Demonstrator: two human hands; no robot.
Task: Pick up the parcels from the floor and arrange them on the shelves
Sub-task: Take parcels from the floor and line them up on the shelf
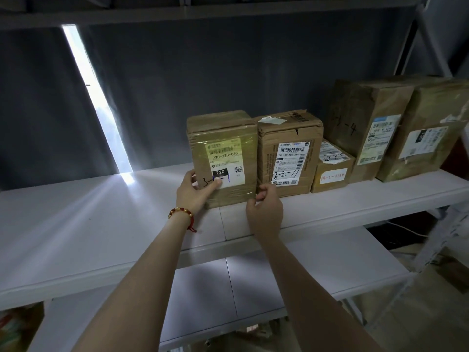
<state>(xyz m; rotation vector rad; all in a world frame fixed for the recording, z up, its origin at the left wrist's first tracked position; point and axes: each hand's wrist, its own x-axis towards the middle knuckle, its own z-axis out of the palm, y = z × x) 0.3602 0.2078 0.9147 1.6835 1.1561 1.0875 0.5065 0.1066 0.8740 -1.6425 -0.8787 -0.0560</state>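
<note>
Here, the leftmost parcel [223, 158] is stood upright on the white shelf [101, 212], touching the second parcel [289, 153] on its right. It is held at its lower left edge by the left hand [194, 191], the thumb laid across the front and the fingers wrapped round the side. Its lower right corner appears to be pinched by the curled fingers of the right hand [265, 207], though the contact is partly hidden. Its yellow-tinted label [224, 161] is printed "220-220-C40" and "220", with "3-1-1" handwritten along its lower edge. On the second parcel "15H-159-A03-280" is printed and "3-2-11" handwritten. A small box [332, 168] just beside it bears red writing too small to be read. A red and gold bead bracelet [181, 212] is worn on the left wrist.
</note>
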